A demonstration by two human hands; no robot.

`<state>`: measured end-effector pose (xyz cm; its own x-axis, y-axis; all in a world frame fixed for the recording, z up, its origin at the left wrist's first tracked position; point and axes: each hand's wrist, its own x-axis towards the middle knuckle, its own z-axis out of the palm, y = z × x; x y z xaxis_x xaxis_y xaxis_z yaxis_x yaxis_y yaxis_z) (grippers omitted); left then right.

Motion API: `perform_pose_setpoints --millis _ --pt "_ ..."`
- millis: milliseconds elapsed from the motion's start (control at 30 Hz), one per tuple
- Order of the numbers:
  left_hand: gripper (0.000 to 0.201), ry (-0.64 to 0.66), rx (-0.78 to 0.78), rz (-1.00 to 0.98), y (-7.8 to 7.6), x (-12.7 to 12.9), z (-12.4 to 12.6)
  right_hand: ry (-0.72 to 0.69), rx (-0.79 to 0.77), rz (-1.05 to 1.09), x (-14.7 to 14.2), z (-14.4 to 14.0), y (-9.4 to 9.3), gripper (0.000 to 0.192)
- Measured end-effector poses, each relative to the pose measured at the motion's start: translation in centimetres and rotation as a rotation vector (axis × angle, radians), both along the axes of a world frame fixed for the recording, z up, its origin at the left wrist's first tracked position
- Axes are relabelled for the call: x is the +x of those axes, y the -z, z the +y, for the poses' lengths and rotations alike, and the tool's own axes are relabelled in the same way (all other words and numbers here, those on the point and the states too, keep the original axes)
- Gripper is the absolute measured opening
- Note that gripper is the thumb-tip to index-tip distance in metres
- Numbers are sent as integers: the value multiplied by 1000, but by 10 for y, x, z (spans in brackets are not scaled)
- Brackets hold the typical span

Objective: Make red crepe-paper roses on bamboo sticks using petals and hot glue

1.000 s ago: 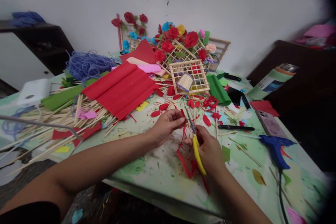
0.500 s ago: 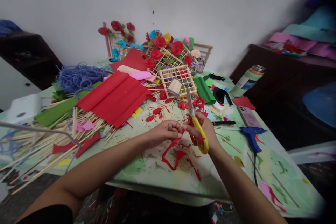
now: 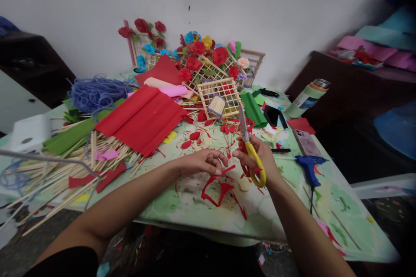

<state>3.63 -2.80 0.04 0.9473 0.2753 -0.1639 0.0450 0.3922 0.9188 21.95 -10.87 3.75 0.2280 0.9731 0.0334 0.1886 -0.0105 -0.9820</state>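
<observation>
My right hand (image 3: 258, 156) is wrapped round a pair of scissors (image 3: 243, 125) with yellow and red handles; the blades point up and away from me. To its left, my left hand (image 3: 204, 162) has thumb and fingertips close together on a thin red paper strip (image 3: 230, 169), whose free end sticks out toward the right hand. A small gap separates the two hands. Below them lie curled red paper offcuts (image 3: 211, 198) on the table. Beyond the hands, red paper petals (image 3: 195, 136) are scattered.
A red crepe paper sheet (image 3: 139, 119) rests over wooden sticks (image 3: 74, 173) at left, near a blue string bundle (image 3: 97, 93). Stick lattices (image 3: 221, 97) with paper flowers stand behind. On the right are a blue glue gun (image 3: 310, 169), a phone (image 3: 305, 142) and a bottle (image 3: 307, 98).
My right hand and the scissors have moved right, away from my left hand. The hands were touching or nearly so before; now a gap shows. The view has shifted slightly.
</observation>
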Motion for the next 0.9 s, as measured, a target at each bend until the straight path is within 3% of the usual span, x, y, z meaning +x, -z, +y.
perform_pose_setpoints --millis 100,200,333,500,600,667,900 --pt "33 -47 4 8 -2 0 2 -130 -90 -35 -3 -1 0 42" --pt "32 -70 0 12 0 1 5 -171 -117 2 -8 -2 -1 38" --pt "34 -64 -36 -12 5 1 5 -95 -80 100 -11 0 1 38" --pt "38 74 -59 -21 8 1 4 66 -2 107 1 7 4 41" --pt "30 39 66 32 4 -5 13 143 27 103 11 9 3 41" --pt "26 -57 180 66 -1 -12 26 171 59 106 15 8 3 43" --pt "23 -249 853 190 -19 -37 71 171 -36 201 -11 6 20 40"
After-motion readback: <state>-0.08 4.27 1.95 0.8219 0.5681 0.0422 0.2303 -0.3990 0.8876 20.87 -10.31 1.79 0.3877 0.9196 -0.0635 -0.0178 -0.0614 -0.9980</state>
